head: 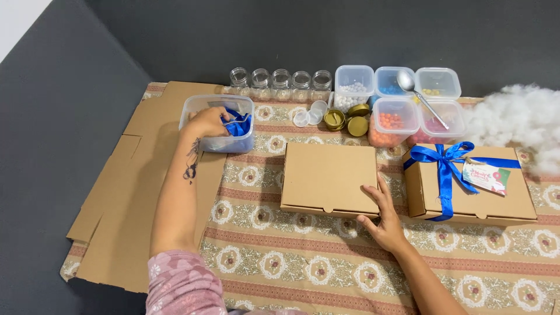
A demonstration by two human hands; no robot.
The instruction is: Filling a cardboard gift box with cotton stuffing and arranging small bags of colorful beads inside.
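Left hand [209, 121] inside clear plastic tub [195, 105], fingers curled on blue ribbon [239, 125]. Right hand [385, 219], fingers spread flat, rests on corner of plain closed brown cardboard box [326, 175].

Plain brown cardboard box [328, 178] is lying flat and closed at centre. Clear plastic tub [198, 108], at ten o'clock, is holding blue ribbon [239, 125].

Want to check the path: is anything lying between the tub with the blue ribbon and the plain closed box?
Nothing visible does. The left hand is in the clear tub on the blue ribbon; only bare patterned cloth lies between it and the plain box.
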